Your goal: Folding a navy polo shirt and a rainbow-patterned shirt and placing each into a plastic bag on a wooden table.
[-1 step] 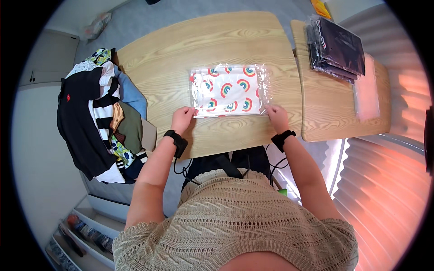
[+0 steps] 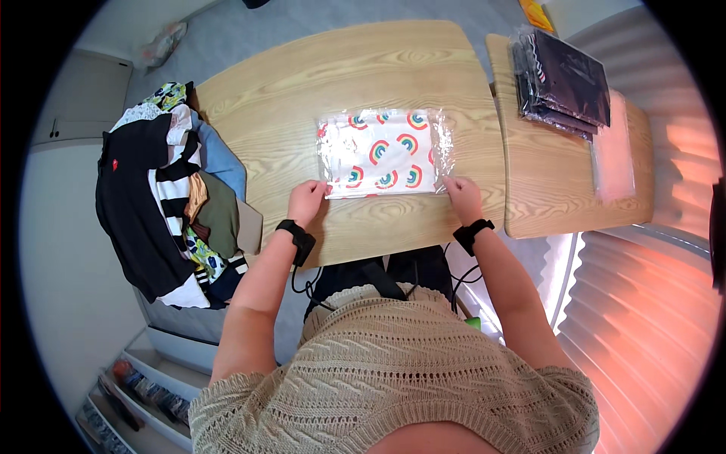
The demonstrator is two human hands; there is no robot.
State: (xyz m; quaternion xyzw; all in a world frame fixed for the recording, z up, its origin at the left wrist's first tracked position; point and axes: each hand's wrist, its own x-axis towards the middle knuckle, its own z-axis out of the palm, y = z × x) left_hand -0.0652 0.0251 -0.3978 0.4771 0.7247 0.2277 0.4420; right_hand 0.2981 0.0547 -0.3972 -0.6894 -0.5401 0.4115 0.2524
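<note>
A clear plastic bag (image 2: 445,144) lies flat on the wooden table (image 2: 355,64), with a folded white garment (image 2: 393,155) printed with rainbows inside it. At the bag's near left corner, my left hand (image 2: 305,200) is closed, thumb and fingers pinching the plastic. My right hand (image 2: 464,198) pinches the near right corner in the same way. The plastic reaches past the garment on both sides and reflects the light. Each wrist wears a black strap with a small device.
Along the table's left edge hangs a heap of clothes, a black shirt (image 2: 136,204) on top. To the right, a second table (image 2: 544,204) bears a stack of bagged dark garments (image 2: 567,79) and flat clear bags (image 2: 614,151). Open drawers (image 2: 162,359) stand at the lower left.
</note>
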